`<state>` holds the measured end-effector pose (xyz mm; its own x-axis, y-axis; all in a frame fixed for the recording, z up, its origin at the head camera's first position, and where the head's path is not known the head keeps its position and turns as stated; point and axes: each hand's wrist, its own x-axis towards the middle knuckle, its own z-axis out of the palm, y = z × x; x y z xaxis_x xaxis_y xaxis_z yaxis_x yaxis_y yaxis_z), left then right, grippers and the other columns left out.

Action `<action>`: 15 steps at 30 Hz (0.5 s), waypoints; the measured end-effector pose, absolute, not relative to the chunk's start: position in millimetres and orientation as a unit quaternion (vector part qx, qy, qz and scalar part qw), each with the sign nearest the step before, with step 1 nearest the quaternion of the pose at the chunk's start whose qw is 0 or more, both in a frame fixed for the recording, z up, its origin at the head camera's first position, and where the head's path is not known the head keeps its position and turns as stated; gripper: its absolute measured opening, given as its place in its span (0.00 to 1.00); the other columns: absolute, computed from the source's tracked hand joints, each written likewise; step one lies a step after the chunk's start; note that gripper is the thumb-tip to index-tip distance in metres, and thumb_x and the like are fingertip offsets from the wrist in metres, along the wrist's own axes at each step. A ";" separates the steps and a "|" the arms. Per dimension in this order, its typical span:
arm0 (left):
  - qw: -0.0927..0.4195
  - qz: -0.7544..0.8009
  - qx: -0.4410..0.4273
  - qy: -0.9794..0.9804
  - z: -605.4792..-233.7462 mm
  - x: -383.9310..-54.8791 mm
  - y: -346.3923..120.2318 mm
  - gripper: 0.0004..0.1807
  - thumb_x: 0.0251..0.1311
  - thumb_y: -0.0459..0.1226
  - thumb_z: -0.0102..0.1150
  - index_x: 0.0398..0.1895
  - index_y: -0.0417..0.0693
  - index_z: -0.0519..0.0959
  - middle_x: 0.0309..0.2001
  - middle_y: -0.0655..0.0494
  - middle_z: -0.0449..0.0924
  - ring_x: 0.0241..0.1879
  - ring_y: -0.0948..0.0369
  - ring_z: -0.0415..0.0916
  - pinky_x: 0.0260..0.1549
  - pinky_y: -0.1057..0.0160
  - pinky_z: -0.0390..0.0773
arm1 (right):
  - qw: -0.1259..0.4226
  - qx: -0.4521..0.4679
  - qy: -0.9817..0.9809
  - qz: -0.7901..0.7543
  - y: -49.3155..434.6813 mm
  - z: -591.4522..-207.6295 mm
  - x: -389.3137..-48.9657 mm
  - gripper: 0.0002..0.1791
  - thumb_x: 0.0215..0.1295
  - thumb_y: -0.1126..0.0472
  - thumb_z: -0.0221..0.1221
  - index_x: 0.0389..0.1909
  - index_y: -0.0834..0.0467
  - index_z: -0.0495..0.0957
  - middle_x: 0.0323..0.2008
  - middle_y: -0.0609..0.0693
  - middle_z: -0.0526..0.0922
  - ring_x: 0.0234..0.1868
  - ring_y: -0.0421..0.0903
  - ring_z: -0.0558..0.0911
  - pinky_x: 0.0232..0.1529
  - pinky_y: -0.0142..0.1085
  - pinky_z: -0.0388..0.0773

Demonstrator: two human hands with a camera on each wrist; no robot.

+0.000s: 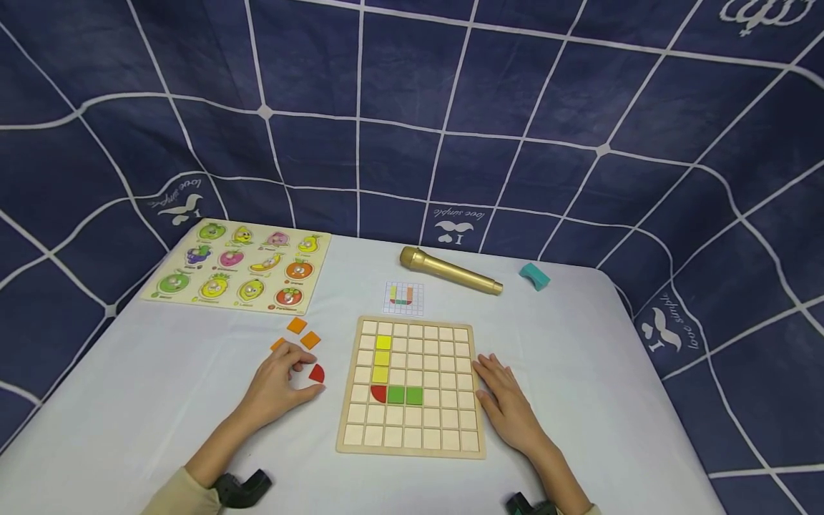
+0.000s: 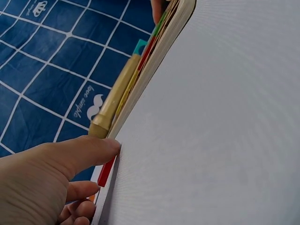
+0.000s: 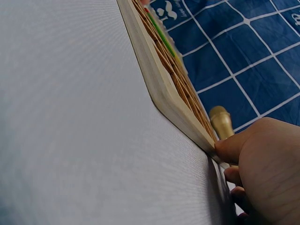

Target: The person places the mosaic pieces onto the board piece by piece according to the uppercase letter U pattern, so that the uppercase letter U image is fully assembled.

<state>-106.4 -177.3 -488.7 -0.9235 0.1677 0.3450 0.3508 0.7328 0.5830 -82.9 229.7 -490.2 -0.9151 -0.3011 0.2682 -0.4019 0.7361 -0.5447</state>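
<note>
A red quarter-circle tile [image 1: 317, 373] lies on the white table, left of the wooden grid board [image 1: 414, 453]. My left hand [image 1: 280, 383] is around this tile, thumb and forefinger apart on its two sides; a firm pinch does not show. In the left wrist view the red tile [image 2: 106, 173] appears edge-on between thumb and forefinger. On the board, yellow squares [image 1: 383, 358] form a column, with a red quarter-circle [image 1: 378, 394] below and green squares [image 1: 405, 395] beside it. My right hand [image 1: 508, 408] rests at the board's right edge, its fingers [image 3: 227, 147] touching the rim.
Several orange squares [image 1: 310, 340] lie beyond my left hand. A pattern card [image 1: 403, 299] sits behind the board, with a gold microphone [image 1: 450, 272] and a teal arched block [image 1: 535, 277] farther back. A fruit puzzle board [image 1: 238, 268] occupies the back left. Blue cloth [image 1: 412, 86] hangs behind.
</note>
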 end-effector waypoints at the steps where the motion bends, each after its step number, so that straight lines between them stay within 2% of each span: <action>1: 0.137 -0.336 -0.141 -0.921 -488.9 -106.4 -177.1 0.23 0.30 0.42 0.78 0.33 0.44 0.81 0.31 0.60 0.68 0.29 0.65 0.64 0.27 0.65 0.67 | 0.081 0.189 -0.928 0.310 229.7 -490.4 -83.0 0.26 0.63 0.64 0.55 0.63 0.62 0.66 0.65 0.56 0.62 0.68 0.54 0.55 0.64 0.53 0.45; 15: 0.147 -0.339 -0.138 -0.919 -490.0 -106.5 -176.5 0.18 0.32 0.40 0.77 0.30 0.48 0.80 0.30 0.61 0.67 0.28 0.66 0.64 0.26 0.67 0.67 | 0.077 0.180 -0.930 0.311 228.6 -490.7 -83.0 0.26 0.63 0.64 0.55 0.63 0.61 0.65 0.65 0.55 0.62 0.68 0.54 0.54 0.64 0.53 0.45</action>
